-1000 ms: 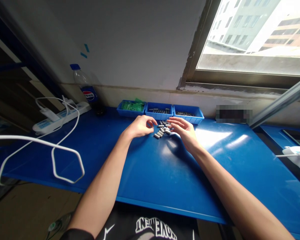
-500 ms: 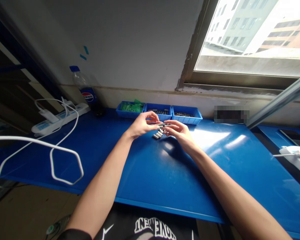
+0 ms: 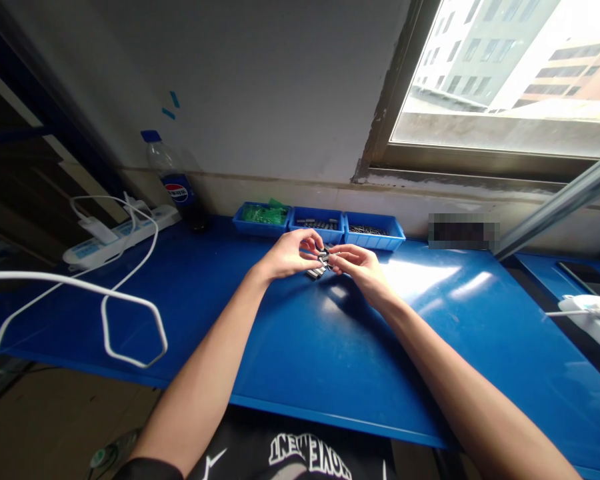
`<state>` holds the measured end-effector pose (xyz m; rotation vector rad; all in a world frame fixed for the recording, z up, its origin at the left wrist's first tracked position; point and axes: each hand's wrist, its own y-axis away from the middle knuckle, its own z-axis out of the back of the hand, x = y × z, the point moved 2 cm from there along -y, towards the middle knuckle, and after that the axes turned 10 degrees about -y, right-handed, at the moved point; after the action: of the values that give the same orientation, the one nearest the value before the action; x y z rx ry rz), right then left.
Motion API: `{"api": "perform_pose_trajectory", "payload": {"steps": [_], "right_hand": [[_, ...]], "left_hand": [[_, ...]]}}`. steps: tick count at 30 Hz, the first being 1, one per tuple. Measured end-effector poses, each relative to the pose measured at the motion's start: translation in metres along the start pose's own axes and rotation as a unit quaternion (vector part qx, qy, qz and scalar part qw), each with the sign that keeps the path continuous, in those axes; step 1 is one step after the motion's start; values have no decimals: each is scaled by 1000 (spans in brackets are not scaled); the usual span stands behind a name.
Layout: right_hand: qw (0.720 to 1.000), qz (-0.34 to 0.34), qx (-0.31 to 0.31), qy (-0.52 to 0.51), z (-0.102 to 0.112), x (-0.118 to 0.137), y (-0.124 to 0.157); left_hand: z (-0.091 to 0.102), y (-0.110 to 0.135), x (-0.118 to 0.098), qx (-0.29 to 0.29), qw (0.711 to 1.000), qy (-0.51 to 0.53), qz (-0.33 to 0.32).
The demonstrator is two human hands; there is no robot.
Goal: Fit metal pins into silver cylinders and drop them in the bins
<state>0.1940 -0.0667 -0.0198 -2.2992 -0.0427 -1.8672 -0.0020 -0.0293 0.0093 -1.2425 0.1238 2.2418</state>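
My left hand (image 3: 293, 253) and my right hand (image 3: 356, 262) meet over the middle of the blue table. Between their fingertips is a small dark metal part (image 3: 323, 256), too small to name its kind. The left thumb and fingers pinch it from one side. From the other side the right fingers close on it, partly hidden behind one another. Just below lie several short silver cylinders (image 3: 315, 273) in a row on the table, partly covered by the hands.
Against the wall stand three blue bins: one with green plastic bags (image 3: 263, 215), one with metal cylinders (image 3: 317, 225), one with thin dark pins (image 3: 367, 231). A cola bottle (image 3: 176, 187), power strip (image 3: 123, 235) and white cable (image 3: 130, 301) are at left on the blue table (image 3: 300, 360).
The small metal part has turned between my fingers, now showing a rounder dark outline. My left hand has shifted slightly right and down, covering more of the cylinders.
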Motion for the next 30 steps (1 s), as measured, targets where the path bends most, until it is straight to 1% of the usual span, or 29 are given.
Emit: {"api": "perform_pose_trajectory", "payload": {"steps": [3, 5, 7, 9, 11, 15, 17, 19, 23, 26, 30], "right_hand": [[997, 12, -31, 71, 5, 0, -2], [995, 35, -47, 80, 8, 1, -2], [995, 71, -56, 44, 8, 2, -3], [993, 98, -59, 3, 8, 3, -4], [993, 99, -62, -15, 8, 2, -5], [994, 81, -68, -10, 10, -2, -6], [995, 74, -69, -3, 11, -3, -6], [995, 67, -68, 4, 11, -3, -5], [998, 40, -55, 18, 9, -1, -4], [1000, 10, -27, 3, 5, -1, -2], [998, -18, 10, -51, 2, -1, 0]], "left_hand": [[6, 3, 1, 29, 988, -152, -10], [8, 5, 3, 69, 977, -200, -3], [8, 5, 7, 107, 971, -214, 10], [7, 5, 10, 128, 968, -216, 20], [7, 5, 11, 133, 966, -219, 31], [10, 6, 11, 135, 963, -228, 53], [12, 7, 11, 127, 965, -220, 58], [13, 6, 11, 104, 975, -192, 50], [11, 2, 6, 13, 993, -115, 1], [8, 0, -1, -48, 996, -71, -37], [4, -1, -8, -84, 992, -60, -74]]}}
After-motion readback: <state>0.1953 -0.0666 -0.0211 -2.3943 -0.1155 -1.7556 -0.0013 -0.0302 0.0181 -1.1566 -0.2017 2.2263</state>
